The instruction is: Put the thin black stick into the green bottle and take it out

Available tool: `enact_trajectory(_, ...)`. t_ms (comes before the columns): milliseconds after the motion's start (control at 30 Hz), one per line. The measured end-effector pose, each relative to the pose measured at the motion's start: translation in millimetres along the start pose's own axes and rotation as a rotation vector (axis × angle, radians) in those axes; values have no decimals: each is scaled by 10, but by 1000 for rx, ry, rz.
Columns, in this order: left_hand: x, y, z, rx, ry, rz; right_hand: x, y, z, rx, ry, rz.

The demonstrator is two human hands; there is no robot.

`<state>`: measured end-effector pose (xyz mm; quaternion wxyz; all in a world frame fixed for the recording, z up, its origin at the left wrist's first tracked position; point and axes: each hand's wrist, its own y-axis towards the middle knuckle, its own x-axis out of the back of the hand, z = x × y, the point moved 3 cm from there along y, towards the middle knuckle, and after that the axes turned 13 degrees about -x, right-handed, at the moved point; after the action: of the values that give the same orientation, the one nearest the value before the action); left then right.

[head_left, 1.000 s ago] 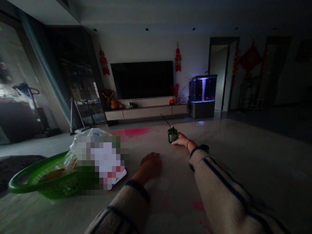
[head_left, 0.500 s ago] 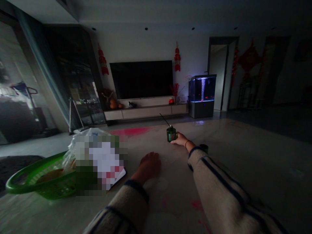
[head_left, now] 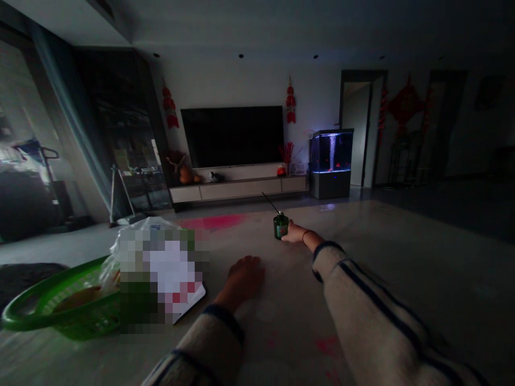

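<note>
My right hand (head_left: 295, 232) is stretched forward over the table, its fingers closed round the side of a small dark green glass bottle (head_left: 280, 227) with a pale label. The bottle looks upright, and a thin dark stick (head_left: 270, 201) slants out of its neck to the left. A red cord circles the right wrist. Nearer to me, my left hand (head_left: 245, 276) lies palm down at the tabletop, holding nothing that I can see. It is dim and slightly blurred, its fingers seemingly loosely extended. It stays apart from the bottle.
On the left stand a green plastic basket (head_left: 86, 321) and a clear plastic bag (head_left: 151, 224). Beside them a white, partly pixelated flat object (head_left: 193, 303) leans. Pink patches mark the pale tabletop (head_left: 293, 311). Beyond are a television (head_left: 233, 136) and a lit fish tank (head_left: 332, 153).
The whole view has shifted slightly down. A dark object behind my right sleeve is now hidden by it. My right hand keeps its hold on the bottle; the left has barely moved.
</note>
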<state>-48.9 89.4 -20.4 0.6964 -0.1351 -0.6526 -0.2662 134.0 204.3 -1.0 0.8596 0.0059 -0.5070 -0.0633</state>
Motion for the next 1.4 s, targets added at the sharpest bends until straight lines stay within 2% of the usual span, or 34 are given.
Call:
enact_trajectory(100, 7, 38, 49, 97, 12, -74, 112, -99, 48, -18, -131, 97)
enact_trajectory(167, 33, 84, 57, 110, 53, -95, 183, -174, 25, -20, -198, 111)
enact_trajectory(233, 85, 147, 38, 76, 115, -95, 245, -260, -33, 11, -278, 68)
enact_trajectory(300, 163, 218, 9, 40, 213, -110, 284, -363, -96, 114, -443, -46)
enact_trajectory(400, 251, 317, -30, -21, 388, -121, 257, -529, -199, 224, -637, -147)
enact_trajectory(500, 240, 362, -34, -92, 486, -109, 168, -654, -274, 266, -779, -179)
enact_trajectory(633, 162, 328, 10, -132, 488, -82, 103, -717, -294, 290, -821, -214)
enact_trajectory(833, 173, 294, 52, -66, 407, -59, 194, -708, -254, 335, -736, -232)
enact_trajectory(967, 154, 287, 85, 1, 339, -19, 406, -573, -168, 397, -509, -261)
enact_trajectory(1067, 93, 261, 120, -32, 317, 8, 584, -327, -57, 327, -315, -264)
enact_trajectory(1167, 42, 235, 159, -64, 301, 41, 665, -56, 68, 154, -130, -267)
enact_trajectory(1300, 40, 230, 182, -52, 276, 36, 546, 171, 202, -5, -6, -222)
enact_trajectory(1400, 37, 236, 182, -48, 250, 46, 415, 250, 213, -97, 68, -206)
